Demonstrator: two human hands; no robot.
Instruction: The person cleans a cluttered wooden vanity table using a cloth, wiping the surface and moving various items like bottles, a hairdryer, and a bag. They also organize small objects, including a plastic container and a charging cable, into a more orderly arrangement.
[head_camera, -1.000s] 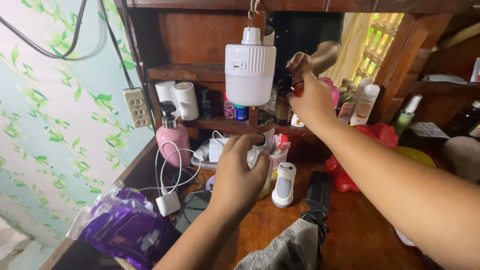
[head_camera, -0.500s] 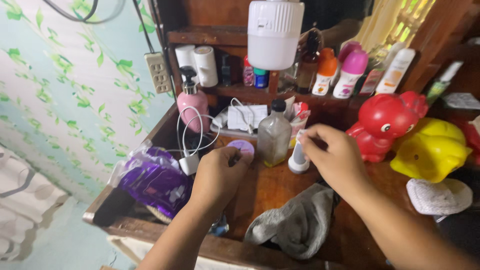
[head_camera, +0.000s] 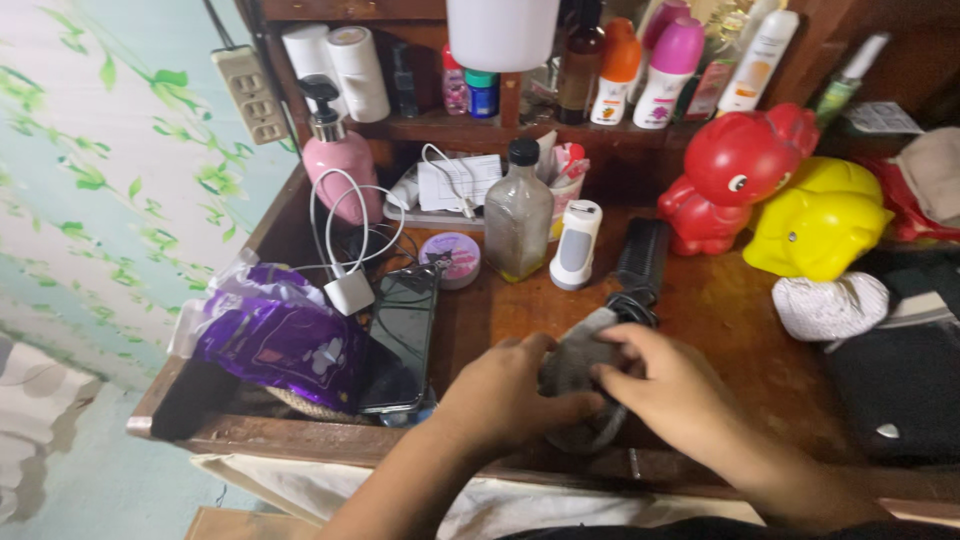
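Both of my hands are down at the near edge of the wooden table (head_camera: 720, 310), closed around a crumpled grey cloth (head_camera: 578, 352). My left hand (head_camera: 500, 395) grips the cloth from the left and my right hand (head_camera: 668, 385) grips it from the right, fingers curled over it. A black smartphone (head_camera: 402, 335) lies just left of my left hand. Behind the cloth lies a black hair tool (head_camera: 638, 265) with its cord. A glass bottle (head_camera: 518, 215) with a black cap and a small white device (head_camera: 576, 243) stand farther back.
A purple plastic packet (head_camera: 275, 335) and a white charger (head_camera: 350, 292) with cable sit at the left. A pink pump bottle (head_camera: 338, 155), a red toy (head_camera: 735, 170) and a yellow toy (head_camera: 820, 215) stand along the back. The shelf (head_camera: 450, 128) above holds several bottles. A black bag (head_camera: 905, 370) lies at right.
Both hands have come down from the bottle and white device to the near edge and taken hold of the grey cloth. The view has tilted downward, and the phone now shows.
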